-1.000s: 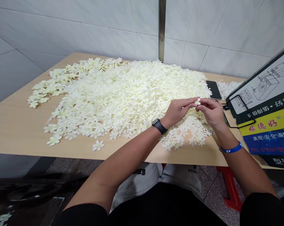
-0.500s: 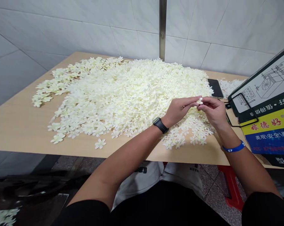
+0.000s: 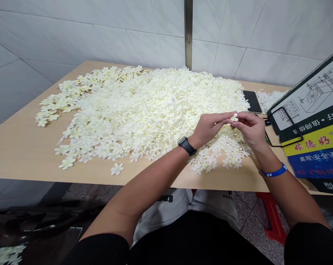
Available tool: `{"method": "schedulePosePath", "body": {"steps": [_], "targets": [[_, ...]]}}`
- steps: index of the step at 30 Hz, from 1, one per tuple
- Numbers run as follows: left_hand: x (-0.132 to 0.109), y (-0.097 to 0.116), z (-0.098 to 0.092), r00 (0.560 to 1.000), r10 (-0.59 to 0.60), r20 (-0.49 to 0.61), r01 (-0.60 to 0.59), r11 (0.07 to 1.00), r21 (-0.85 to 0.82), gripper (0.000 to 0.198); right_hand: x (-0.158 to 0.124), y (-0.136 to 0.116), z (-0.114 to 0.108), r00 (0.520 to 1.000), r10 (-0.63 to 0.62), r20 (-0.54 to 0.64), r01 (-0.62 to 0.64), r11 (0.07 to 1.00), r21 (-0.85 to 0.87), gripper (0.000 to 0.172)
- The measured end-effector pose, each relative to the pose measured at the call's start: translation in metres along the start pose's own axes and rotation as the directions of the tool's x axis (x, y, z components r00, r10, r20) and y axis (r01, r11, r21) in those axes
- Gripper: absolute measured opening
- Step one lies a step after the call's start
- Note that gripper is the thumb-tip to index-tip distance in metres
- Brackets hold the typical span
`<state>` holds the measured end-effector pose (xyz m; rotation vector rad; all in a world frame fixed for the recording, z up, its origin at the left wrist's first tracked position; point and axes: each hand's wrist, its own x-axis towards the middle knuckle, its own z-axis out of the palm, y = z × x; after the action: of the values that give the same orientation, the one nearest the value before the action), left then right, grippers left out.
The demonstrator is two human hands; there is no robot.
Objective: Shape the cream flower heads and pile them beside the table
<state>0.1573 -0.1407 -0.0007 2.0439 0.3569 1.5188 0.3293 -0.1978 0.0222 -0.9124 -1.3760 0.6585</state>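
A small white artificial flower (image 3: 234,117) is pinched between the fingertips of both hands, above the right part of the table. My left hand (image 3: 210,127), a watch on its wrist, closes thumb and fingers on it from the left. From the right, my right hand (image 3: 250,128), with a blue wristband below it, grips the same flower. My fingers partly cover the flower. Behind and left of my hands spreads a large heap of white artificial flowers (image 3: 155,110) with pale yellow centres. One loose flower (image 3: 117,169) lies apart near the front edge.
The wooden table (image 3: 22,151) stands against a tiled wall. A black phone (image 3: 252,101) lies behind my right hand, beside a pile of small white pieces (image 3: 269,100). A printed box (image 3: 312,136) with a black wire frame (image 3: 301,141) stands at the right. Below is a red stool (image 3: 275,221).
The camera view has shifted very slightly. Both hands stay in nearly the same place with the flower between them.
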Motion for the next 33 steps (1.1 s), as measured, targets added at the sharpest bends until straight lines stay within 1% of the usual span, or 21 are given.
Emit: {"method": "schedulePosePath", "body": {"steps": [5, 8, 11, 14, 17, 19, 22, 24, 25, 28, 31, 33], "targets": [[0.000, 0.001, 0.000, 0.999, 0.037, 0.000, -0.037, 0.998, 0.058, 0.029, 0.001, 0.000, -0.002, 1.000, -0.024, 0.020, 0.024, 1.000, -0.017, 0.015], [0.000, 0.003, 0.001, 0.998, 0.066, 0.011, -0.066, 0.993, 0.095, 0.032, 0.000, -0.001, -0.001, 0.999, -0.054, 0.006, 0.054, 0.996, -0.065, 0.013], [-0.001, 0.004, 0.003, 0.995, 0.102, 0.018, -0.104, 0.981, 0.162, 0.035, -0.003, -0.002, 0.003, 0.993, -0.117, -0.033, 0.108, 0.973, -0.205, 0.011], [-0.003, 0.003, 0.006, 0.988, 0.155, -0.007, -0.149, 0.961, 0.232, 0.035, -0.008, -0.002, 0.010, 0.978, -0.196, -0.075, 0.154, 0.912, -0.380, 0.013], [-0.005, 0.002, 0.009, 0.986, 0.164, -0.036, -0.148, 0.947, 0.284, 0.035, -0.013, -0.002, 0.016, 0.969, -0.213, -0.130, 0.142, 0.900, -0.412, 0.020], [-0.006, 0.003, 0.011, 0.988, 0.148, -0.048, -0.127, 0.944, 0.306, 0.035, -0.014, -0.003, 0.019, 0.959, -0.243, -0.146, 0.159, 0.888, -0.431, 0.019], [-0.008, 0.005, 0.015, 0.991, 0.116, -0.062, -0.091, 0.943, 0.320, 0.033, -0.014, -0.007, 0.021, 0.929, -0.359, -0.092, 0.252, 0.793, -0.555, 0.006], [-0.009, 0.006, 0.017, 0.993, 0.087, -0.076, -0.059, 0.946, 0.320, 0.032, -0.014, -0.010, 0.022, 0.909, -0.414, -0.047, 0.301, 0.730, -0.614, 0.005], [-0.009, 0.006, 0.018, 0.994, 0.071, -0.082, -0.042, 0.948, 0.317, 0.031, -0.013, -0.011, 0.023, 0.905, -0.423, -0.037, 0.310, 0.718, -0.623, 0.006], [-0.009, 0.008, 0.019, 0.995, 0.034, -0.096, -0.004, 0.957, 0.291, 0.030, -0.013, -0.012, 0.023, 0.924, -0.380, -0.046, 0.277, 0.746, -0.605, 0.006], [-0.008, 0.010, 0.019, 0.993, -0.004, -0.115, 0.030, 0.974, 0.223, 0.029, -0.014, -0.012, 0.023, 0.960, -0.270, -0.076, 0.190, 0.826, -0.531, 0.006], [-0.006, 0.011, 0.018, 0.988, -0.072, -0.139, 0.093, 0.984, 0.150, 0.029, -0.013, -0.010, 0.021, 0.978, -0.170, -0.119, 0.102, 0.894, -0.436, 0.005]]}}
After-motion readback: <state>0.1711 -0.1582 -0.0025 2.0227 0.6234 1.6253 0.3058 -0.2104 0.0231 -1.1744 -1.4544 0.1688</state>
